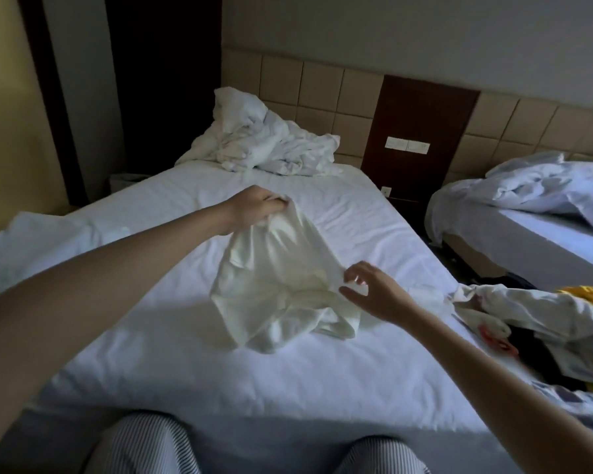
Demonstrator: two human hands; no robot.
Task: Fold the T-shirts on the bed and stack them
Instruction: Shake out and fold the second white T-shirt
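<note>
My left hand [255, 208] grips a bunched edge of the white T-shirt [274, 282], holding it above the bed [172, 354] while its lower part lies crumpled on the sheet. My right hand [370, 292], fingers spread and loose, is at the shirt's side, perhaps just touching it. More clothes [534, 313] lie heaped at right.

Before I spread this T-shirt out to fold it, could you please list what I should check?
1. Left hand grips the raised end of the T-shirt: ok.
2. Right hand holds the T-shirt: not ok, fingers open beside its edge.
3. T-shirt lies flat: not ok, lower part crumpled on the bed.
4. Bare room on the bed around the T-shirt: ok.
5. Pile of clothes at the right lies apart from the T-shirt: ok.
6. Which end the left hand holds: cannot tell.
</note>
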